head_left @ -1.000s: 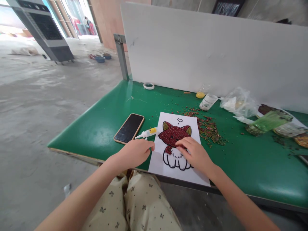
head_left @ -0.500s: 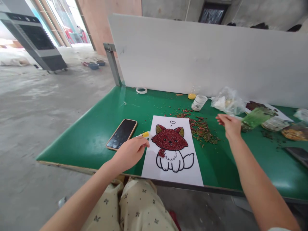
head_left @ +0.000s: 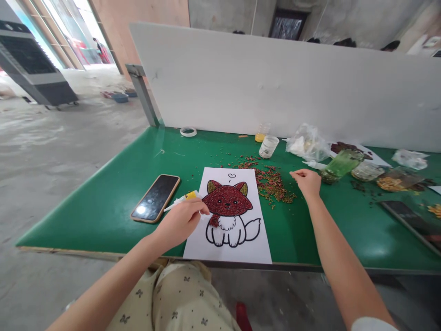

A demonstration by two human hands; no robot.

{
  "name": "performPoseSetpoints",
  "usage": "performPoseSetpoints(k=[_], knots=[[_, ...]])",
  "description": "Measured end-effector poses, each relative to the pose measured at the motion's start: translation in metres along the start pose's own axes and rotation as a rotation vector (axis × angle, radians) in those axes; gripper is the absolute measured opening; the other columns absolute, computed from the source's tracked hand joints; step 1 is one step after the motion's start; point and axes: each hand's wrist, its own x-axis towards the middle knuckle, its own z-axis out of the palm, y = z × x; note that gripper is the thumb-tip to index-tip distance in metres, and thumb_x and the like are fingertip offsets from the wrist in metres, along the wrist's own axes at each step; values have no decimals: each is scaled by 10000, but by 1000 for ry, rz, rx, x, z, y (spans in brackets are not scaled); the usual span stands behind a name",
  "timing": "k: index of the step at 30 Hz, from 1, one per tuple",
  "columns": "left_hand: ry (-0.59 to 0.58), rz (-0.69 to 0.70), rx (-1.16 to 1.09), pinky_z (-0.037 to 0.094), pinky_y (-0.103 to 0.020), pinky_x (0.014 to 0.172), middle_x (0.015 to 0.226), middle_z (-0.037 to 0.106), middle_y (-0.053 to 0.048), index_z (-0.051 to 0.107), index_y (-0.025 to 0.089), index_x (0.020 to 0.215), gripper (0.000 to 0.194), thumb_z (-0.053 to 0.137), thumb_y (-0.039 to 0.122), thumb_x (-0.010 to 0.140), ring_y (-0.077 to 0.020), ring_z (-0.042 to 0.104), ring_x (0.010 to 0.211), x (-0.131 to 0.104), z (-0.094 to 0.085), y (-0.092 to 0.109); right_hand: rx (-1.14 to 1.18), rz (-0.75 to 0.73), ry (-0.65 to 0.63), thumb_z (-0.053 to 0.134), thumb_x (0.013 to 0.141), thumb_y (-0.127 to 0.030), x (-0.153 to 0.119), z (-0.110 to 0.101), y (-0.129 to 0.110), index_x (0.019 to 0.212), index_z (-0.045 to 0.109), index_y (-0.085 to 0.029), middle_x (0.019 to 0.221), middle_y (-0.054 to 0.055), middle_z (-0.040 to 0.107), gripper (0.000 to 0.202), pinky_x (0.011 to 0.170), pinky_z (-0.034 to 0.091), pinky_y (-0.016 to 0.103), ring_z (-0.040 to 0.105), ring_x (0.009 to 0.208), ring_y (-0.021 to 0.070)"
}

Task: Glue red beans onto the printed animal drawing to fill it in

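Observation:
A sheet of paper (head_left: 196, 250) lies before me with an outlined fox (head_left: 227, 201). Its head is filled with dark red grains, its inner ears with greenish ones, and a small red patch sits at the neck. My left hand (head_left: 188, 216) hovers at the sheet's left edge, fingers curled together; what they hold, if anything, is hidden. Just behind it is a white glue tube (head_left: 190, 195) with a yellow label, its nozzle pointing left. My right hand (head_left: 308, 180) is right of the scattered red and green grains (head_left: 274, 184), fingers pinched together on something too small to make out.
A phone (head_left: 155, 197) lies left of the sheet. Toward the back are a tape roll (head_left: 188, 132), a clear jar (head_left: 268, 147) and a plastic bag (head_left: 308, 142). A green jar (head_left: 342, 165) lies tipped over. A dark tablet-like slab (head_left: 409, 220) is at right. A white partition (head_left: 275, 87) stands behind.
The view has turned right, so the table appears shifted left. My left hand has moved slightly right relative to the sheet, uncovering the tube's nozzle. My right hand has come slightly closer to the grains.

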Motion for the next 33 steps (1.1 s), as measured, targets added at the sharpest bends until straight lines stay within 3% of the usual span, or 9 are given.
performPoseSetpoints(k=[2,7,12,14,19,25,27,30,33], knots=[[-9,-3,-1,451,-295,760,902,662,-31,630,195,817,327,332,64,791,-170,605,838,1,1,2,-50,12,25,649,641,-442,2,-2,3,630,666,-158,620,105,677,285,642,475,373,614,604,246],[-27,-27,12,453,-303,771,928,661,-35,629,191,842,322,332,74,797,-175,604,851,2,2,0,-61,8,-5,502,766,-410,6,1,7,721,685,-149,696,106,702,322,633,477,333,633,624,217],[23,-5,15,451,-297,783,948,645,-44,615,188,910,324,326,83,806,-175,592,894,2,2,-2,-71,15,-12,645,651,-450,6,2,4,629,669,-154,593,96,673,298,600,471,343,614,574,233],[34,1,14,451,-294,776,945,641,-42,611,190,921,324,326,83,808,-173,591,890,2,2,-3,-66,10,-7,623,674,-467,6,2,2,590,651,-157,584,101,668,322,612,475,356,609,560,230],[36,6,15,452,-295,774,941,643,-38,611,194,912,325,326,76,809,-169,593,887,2,1,-4,20,-17,-22,501,781,-402,4,2,-1,790,663,-140,747,110,707,308,581,504,308,646,602,194],[38,18,14,451,-294,770,947,643,-36,613,199,920,335,322,74,809,-171,596,884,2,1,-6,45,-42,3,524,780,-490,-1,-2,-14,802,636,-142,586,72,653,366,472,459,303,540,388,151],[35,15,10,448,-293,771,956,639,-36,612,198,924,332,322,79,814,-173,593,891,2,2,-6,53,-86,18,451,832,-450,-2,-2,-18,878,641,-148,745,104,685,359,548,482,316,606,514,171],[33,9,6,442,-277,746,973,624,-38,609,199,917,325,321,86,820,-173,586,893,1,1,-7,57,-145,47,482,816,-402,-3,-1,-22,983,631,-166,988,124,667,325,637,491,324,648,712,199],[55,8,-4,435,-250,670,1026,586,-49,606,200,938,321,325,98,822,-157,583,839,0,0,-8,29,-137,74,490,813,-458,-4,-1,-23,827,644,-158,692,75,657,337,580,467,331,600,550,195]])
